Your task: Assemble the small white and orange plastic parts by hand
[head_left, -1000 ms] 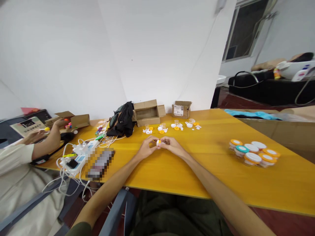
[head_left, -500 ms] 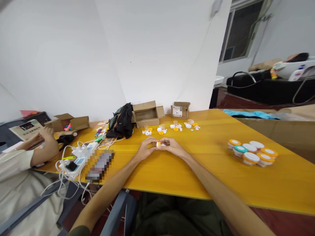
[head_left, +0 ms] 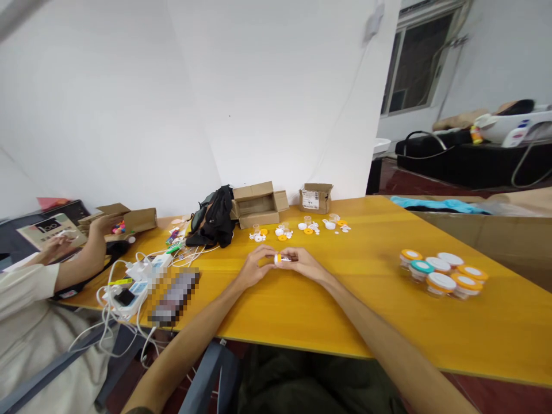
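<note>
Between my two hands is a small clear jar with an orange-and-white lid, lying on its side just above the table. My left hand has its fingertips and thumb closed at the lid end. Fingers of my right hand wrap round the body of the jar and hide most of it. Beyond my hands lie small piles of loose parts: white discs, orange rings, white caps and clear cups.
Several closed jars with orange, white and teal lids stand together at the right. Cardboard boxes and a black bag sit at the back. A phone and white power strips lie left, beside another person's arm.
My hands keep hold of the jar in nearly the same place. The view has tilted slightly. At the left, the other person's one hand has moved toward the open box.
</note>
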{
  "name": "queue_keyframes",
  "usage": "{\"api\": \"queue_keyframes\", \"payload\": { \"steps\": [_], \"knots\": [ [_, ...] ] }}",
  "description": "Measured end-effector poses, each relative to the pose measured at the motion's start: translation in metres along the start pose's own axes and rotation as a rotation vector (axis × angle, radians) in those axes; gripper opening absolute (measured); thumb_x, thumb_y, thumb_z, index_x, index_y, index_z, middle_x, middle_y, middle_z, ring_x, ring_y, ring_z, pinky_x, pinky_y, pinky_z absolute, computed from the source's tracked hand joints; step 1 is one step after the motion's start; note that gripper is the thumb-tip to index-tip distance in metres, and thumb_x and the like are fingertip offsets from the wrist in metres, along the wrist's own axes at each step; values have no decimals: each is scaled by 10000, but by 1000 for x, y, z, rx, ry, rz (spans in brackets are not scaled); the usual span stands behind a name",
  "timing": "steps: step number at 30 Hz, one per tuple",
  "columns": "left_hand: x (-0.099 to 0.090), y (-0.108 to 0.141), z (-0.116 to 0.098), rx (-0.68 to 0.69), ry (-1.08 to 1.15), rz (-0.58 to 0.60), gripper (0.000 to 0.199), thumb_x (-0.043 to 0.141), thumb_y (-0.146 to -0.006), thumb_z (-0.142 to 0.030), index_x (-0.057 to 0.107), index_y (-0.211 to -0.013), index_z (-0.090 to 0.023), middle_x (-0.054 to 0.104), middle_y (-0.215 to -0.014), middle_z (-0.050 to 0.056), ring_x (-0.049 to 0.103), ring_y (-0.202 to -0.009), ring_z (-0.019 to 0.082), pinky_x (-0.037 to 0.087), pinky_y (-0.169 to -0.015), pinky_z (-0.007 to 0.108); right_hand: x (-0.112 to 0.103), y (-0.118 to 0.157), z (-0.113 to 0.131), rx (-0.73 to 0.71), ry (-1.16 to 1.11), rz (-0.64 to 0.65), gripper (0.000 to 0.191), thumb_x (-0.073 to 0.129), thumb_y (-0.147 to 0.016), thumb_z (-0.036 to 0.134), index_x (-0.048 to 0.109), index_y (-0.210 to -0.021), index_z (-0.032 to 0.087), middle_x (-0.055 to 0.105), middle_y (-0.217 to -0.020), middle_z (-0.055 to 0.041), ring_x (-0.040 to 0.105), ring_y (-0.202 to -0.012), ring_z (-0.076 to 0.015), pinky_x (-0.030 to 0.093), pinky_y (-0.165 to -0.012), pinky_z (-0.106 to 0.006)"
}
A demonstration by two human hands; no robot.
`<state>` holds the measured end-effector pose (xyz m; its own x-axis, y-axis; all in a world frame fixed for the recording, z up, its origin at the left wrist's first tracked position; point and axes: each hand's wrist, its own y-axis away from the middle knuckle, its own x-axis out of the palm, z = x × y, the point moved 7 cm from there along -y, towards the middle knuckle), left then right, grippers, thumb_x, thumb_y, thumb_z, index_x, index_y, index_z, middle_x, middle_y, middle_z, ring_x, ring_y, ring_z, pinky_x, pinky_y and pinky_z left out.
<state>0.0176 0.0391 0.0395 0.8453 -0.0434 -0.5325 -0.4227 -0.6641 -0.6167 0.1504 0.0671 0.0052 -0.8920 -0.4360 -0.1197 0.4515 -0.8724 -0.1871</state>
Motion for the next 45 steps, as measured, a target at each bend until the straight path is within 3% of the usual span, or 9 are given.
{"api": "queue_keyframes", "payload": {
  "steps": [8,21,25,28,32,37,45],
  "knots": [
    [2,0,7,-73,26,7,306,684,-821,-411,710,-1034,-193,683,-922,74,649,-807,183,546,-773,333,1,1,4,-31,-54,-29,426,838,-517,466,646,-780,191,649,-759,12,594,-756,-180,459,-774,-320],
    [2,5,-9,124,-101,6,204,602,-885,-222,683,-1071,-219,665,-1028,98,641,-968,206,530,-880,373,5,3,9,-58,52,49,460,720,-640,641,625,-623,191,578,-590,10,534,-610,-160,420,-622,-286],
    [3,6,-12,159,-112,10,205,575,-901,-215,665,-1085,-219,652,-1043,96,635,-984,199,528,-886,369,7,3,8,-20,27,84,505,678,-644,695,637,-654,191,611,-625,-10,558,-628,-168,434,-635,-291],
    [3,5,-6,95,-77,5,266,625,-875,-261,633,-1137,-212,644,-1073,97,630,-978,199,525,-898,381,8,3,8,-9,14,91,513,689,-631,696,627,-664,188,602,-620,-2,549,-609,-157,429,-617,-282],
    [7,2,8,-78,33,9,560,781,-732,-350,573,-1235,-218,622,-1166,101,628,-982,211,527,-898,385,5,2,8,-35,5,38,438,786,-597,579,614,-703,190,601,-659,16,564,-648,-157,446,-649,-282],
    [8,2,14,-185,111,56,405,769,-739,-390,671,-1084,-202,656,-1034,81,626,-919,195,531,-852,342,2,0,2,-37,-32,-5,436,841,-533,485,627,-787,203,661,-775,0,617,-768,-194,483,-773,-334],
    [0,3,2,20,-9,43,246,662,-847,-334,702,-1054,-206,664,-985,90,639,-858,185,545,-799,339,5,1,4,-35,-37,8,414,836,-531,467,658,-789,197,659,-769,1,598,-743,-183,469,-751,-319]
  ]
}}
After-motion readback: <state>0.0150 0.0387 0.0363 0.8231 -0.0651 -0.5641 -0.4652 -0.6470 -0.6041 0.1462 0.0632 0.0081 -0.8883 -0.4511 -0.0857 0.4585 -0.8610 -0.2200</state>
